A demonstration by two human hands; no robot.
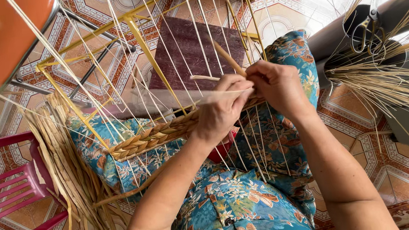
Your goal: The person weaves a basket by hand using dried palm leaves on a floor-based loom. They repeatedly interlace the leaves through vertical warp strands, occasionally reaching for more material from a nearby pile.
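Woven band (153, 137) of flat tan braided straw ran along the bottom of a yellow wire frame (112, 28), resting on the lap over blue floral fabric. Thin pale strands (171, 50) rose up from it. Left hand (221, 110) pinched a flat straw strip (205, 78) at the band's right end. Right hand (279, 88) clenched around a straw stalk (228, 58). Loose straw bundle (68, 158) lay left, beside a red plastic chair (8, 186).
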